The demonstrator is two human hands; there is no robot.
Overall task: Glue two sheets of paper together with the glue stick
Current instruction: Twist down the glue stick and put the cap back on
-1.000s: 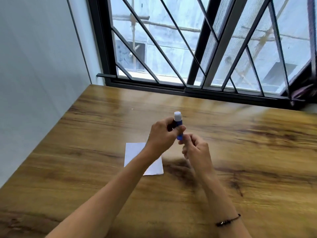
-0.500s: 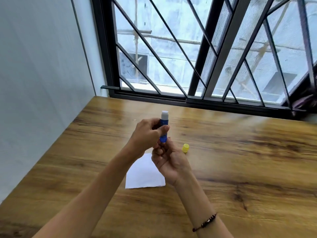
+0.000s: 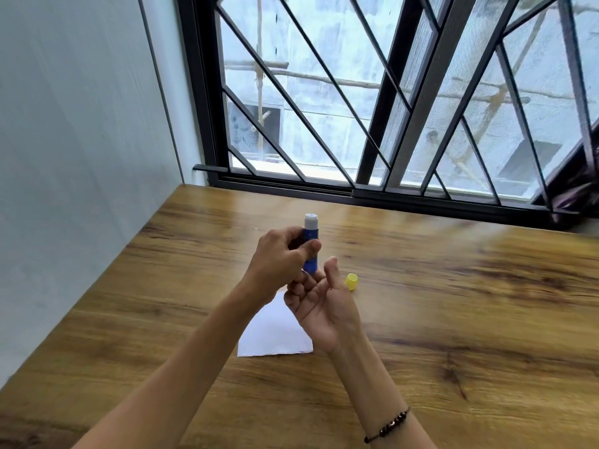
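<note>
My left hand [image 3: 278,264] grips a blue glue stick [image 3: 310,241] upright above the table, its pale uncapped tip pointing up. My right hand [image 3: 319,303] is palm-up just below it, with its fingers at the stick's bottom end. The yellow cap [image 3: 351,281] lies on the wooden table [image 3: 453,319] just right of my right hand. White paper [image 3: 274,332] lies flat under my hands, partly hidden by them; I cannot tell whether it is one sheet or two.
A wall runs along the table's left edge. A barred window [image 3: 372,124] closes off the far edge. A dark object [image 3: 573,199] sits at the far right by the window sill.
The view has shifted, so the hands and paper sit lower left in frame. The yellow cap, unseen a second ago, lies on the table. My right hand has turned palm-up under the stick.
</note>
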